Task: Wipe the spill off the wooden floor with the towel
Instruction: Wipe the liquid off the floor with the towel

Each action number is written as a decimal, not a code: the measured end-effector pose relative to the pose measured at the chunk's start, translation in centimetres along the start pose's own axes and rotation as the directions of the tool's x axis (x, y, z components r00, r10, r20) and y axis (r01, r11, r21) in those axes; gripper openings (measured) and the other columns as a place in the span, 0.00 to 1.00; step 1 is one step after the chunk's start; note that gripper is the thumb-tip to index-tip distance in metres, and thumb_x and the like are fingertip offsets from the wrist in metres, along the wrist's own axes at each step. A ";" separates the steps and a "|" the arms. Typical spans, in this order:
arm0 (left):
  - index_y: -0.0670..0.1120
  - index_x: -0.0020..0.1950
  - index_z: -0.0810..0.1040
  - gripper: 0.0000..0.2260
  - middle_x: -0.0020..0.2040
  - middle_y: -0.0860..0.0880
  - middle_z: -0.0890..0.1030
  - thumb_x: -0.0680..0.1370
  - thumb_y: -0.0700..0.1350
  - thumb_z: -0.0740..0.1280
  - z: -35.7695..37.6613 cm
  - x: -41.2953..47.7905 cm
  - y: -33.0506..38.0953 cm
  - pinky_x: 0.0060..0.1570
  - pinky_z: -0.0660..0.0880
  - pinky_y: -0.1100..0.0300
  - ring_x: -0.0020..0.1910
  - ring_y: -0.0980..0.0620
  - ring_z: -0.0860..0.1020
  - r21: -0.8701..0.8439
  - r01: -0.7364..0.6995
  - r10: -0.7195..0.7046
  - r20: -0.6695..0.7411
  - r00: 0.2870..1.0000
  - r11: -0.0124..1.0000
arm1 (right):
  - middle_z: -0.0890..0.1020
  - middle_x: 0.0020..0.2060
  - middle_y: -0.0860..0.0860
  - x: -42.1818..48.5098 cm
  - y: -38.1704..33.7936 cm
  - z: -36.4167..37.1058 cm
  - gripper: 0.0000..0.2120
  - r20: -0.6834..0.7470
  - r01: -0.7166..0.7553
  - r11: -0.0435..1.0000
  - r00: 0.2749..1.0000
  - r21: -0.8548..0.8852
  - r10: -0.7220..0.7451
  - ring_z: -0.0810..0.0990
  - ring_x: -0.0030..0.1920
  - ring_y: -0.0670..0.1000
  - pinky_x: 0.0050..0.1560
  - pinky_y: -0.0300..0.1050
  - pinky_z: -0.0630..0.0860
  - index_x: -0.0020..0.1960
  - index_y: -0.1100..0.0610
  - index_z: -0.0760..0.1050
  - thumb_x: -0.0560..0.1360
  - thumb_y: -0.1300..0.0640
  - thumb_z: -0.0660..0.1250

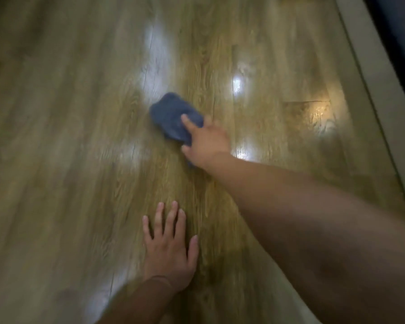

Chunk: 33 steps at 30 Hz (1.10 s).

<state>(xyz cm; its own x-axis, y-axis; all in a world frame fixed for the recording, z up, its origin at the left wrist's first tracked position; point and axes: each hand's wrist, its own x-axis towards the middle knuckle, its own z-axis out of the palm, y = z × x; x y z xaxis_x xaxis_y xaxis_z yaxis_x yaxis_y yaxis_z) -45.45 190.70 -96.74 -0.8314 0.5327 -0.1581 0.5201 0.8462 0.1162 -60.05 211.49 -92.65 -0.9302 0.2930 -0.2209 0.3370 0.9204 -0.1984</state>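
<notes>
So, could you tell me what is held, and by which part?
Right hand grips the blue towel at its near end; left hand holds nothing.

The glossy brown wooden plank floor (80,136) shows bright light patches. A crumpled blue-grey cloth towel (171,113) lies on it near the middle. The left hand (168,253) rests flat on the planks, apart from the towel.
</notes>
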 end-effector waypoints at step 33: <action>0.53 0.81 0.53 0.35 0.81 0.45 0.49 0.76 0.66 0.46 -5.0 23.4 -4.6 0.71 0.43 0.28 0.79 0.37 0.42 0.037 -0.016 0.010 0.170 0.985 0.999 | 0.54 0.77 0.63 8.4 11.8 -3.3 0.36 -0.155 -0.826 0.515 0.491 0.229 0.857 0.60 0.73 0.66 0.72 0.63 0.59 0.81 0.46 0.43 0.80 0.39 0.56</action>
<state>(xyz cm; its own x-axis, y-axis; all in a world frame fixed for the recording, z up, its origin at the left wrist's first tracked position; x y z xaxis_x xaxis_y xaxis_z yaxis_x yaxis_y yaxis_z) -68.29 199.21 -96.06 -0.7809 0.5358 -0.3212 0.5406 0.8373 0.0824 -64.38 225.71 -93.73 -0.1903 0.9731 -0.1301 0.9753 0.1722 -0.1385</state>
